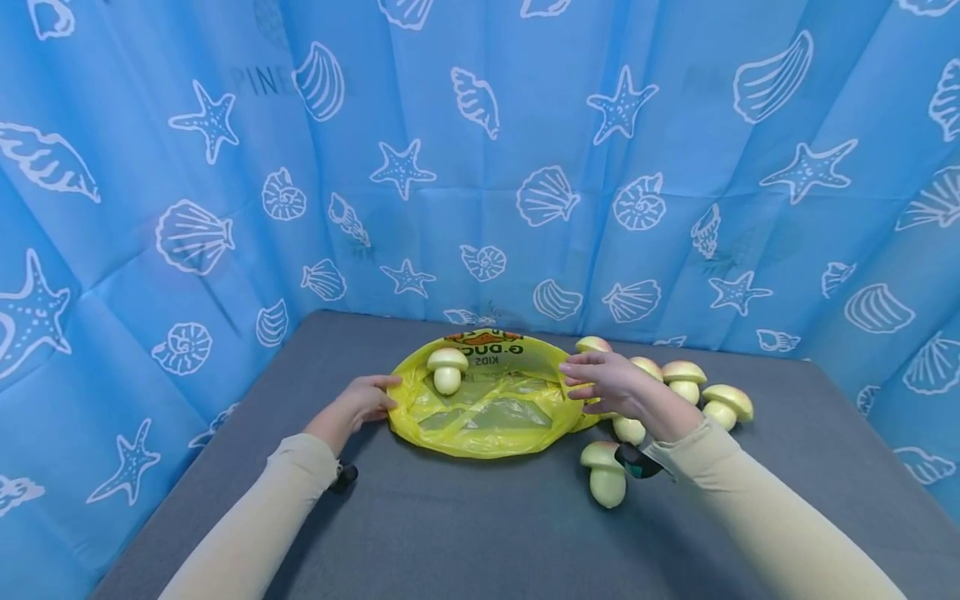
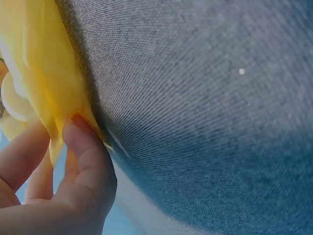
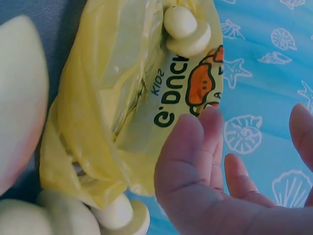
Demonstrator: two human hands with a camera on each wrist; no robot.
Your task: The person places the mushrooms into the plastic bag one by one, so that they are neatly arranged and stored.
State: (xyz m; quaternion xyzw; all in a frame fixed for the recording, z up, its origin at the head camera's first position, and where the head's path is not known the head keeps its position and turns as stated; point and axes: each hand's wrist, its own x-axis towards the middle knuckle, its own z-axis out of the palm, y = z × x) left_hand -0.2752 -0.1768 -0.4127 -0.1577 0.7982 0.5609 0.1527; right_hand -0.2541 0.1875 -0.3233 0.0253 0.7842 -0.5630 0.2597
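item: bag (image 1: 487, 417), one, thin yellow plastic, print on the back wall; lying on the grey desk (image 1: 420, 533) between both hands, mouth spread wide.

item: inside mushroom (image 1: 447, 372), one, pale; in the bag, left of centre, near the printed back wall.

item: loose mushrooms (image 1: 682, 379), pale with pinkish caps; outside the bag, to its right, several partly hidden by the right arm.

item: front mushroom (image 1: 606, 475), one; on the desk, nearest the wearer, just beside the dark wrist device (image 1: 637, 461).

item: left hand (image 1: 364, 402); thumb and fingers pinched on the bag's left rim.

item: right hand (image 1: 611, 383); fingers apart and slightly bent at the bag's right rim, gripping nothing; whether they touch the plastic cannot be told.

item: curtain (image 1: 480, 167), blue, shell print; behind the desk.

hazards, judged: with only the left rim pinched, the limp right side could sag and narrow the mouth. a hard pull from the left could drag the bag, or tip the inside mushroom towards the rim and out. the wrist device or right sleeve (image 1: 705, 458), swung low, could knock the front mushroom away; rounded caps would likely roll. thin plastic could tear under a sharp tug.
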